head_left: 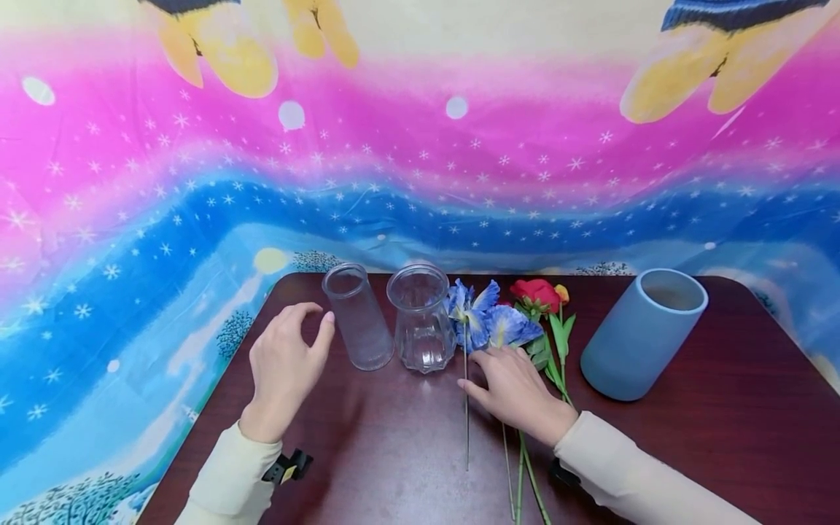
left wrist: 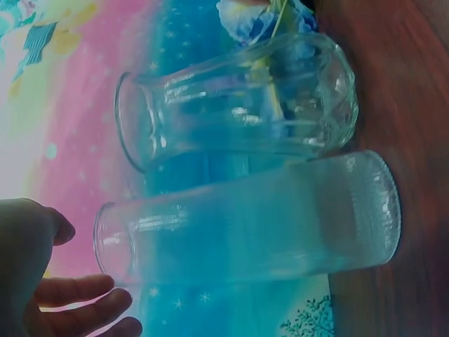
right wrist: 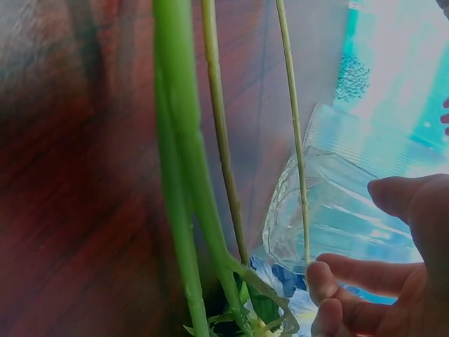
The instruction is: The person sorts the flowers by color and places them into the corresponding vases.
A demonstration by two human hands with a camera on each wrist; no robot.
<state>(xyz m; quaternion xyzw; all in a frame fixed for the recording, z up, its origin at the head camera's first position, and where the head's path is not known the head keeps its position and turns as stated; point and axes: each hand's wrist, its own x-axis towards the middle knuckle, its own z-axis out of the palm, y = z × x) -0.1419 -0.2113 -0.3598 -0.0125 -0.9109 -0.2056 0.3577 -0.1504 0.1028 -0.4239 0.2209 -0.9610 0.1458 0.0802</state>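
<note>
My left hand [head_left: 286,364] is beside the rim of a slim, tall glass vase [head_left: 359,321], thumb and fingers spread apart around nothing. In the left wrist view the fingertips [left wrist: 116,305] come right up to that vase's mouth. My right hand [head_left: 518,386] reaches over the flowers, its thumb well apart from its fingers. The index fingertip [right wrist: 323,277] is right at the thin stem [right wrist: 295,126] of a blue flower [head_left: 462,310]. Another blue flower [head_left: 515,326] lies just beyond this hand, partly covered by it.
A ribbed glass vase [head_left: 423,328] with a flared rim stands between the slim vase and the flowers. Right of the blue flowers lie a red flower [head_left: 537,295] and a yellow bud [head_left: 561,293] with green stems. A blue-grey vase [head_left: 639,339] stands on the table's right side.
</note>
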